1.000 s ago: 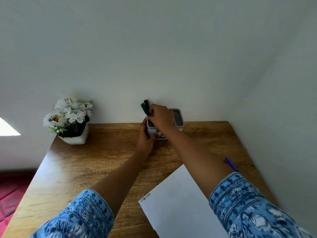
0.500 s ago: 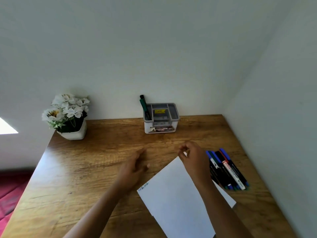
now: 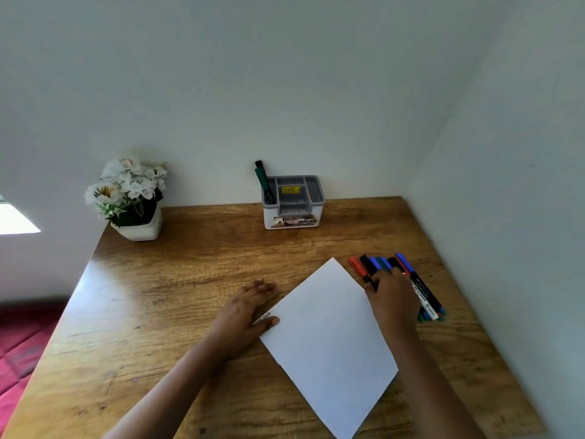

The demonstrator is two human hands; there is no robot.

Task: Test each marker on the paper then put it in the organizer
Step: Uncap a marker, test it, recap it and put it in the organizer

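A white sheet of paper (image 3: 329, 331) lies tilted on the wooden table, with small scribbles at its left corner. My left hand (image 3: 243, 308) rests flat at that corner, thumb on the sheet. My right hand (image 3: 391, 296) lies over a row of several markers (image 3: 380, 264) to the right of the paper; its fingertips touch them, but whether it grips one is hidden. A grey and white organizer (image 3: 292, 202) stands at the back against the wall. A green marker (image 3: 262, 180) and a black marker (image 3: 260, 164) stand in its left compartment.
A white pot of white flowers (image 3: 129, 198) stands at the table's back left corner. Walls close the back and the right side. The table (image 3: 158, 296) ends at left above a red floor.
Both hands left the organizer and came back toward me. My left hand settled on the paper's left corner, and my right hand moved right onto the row of markers.
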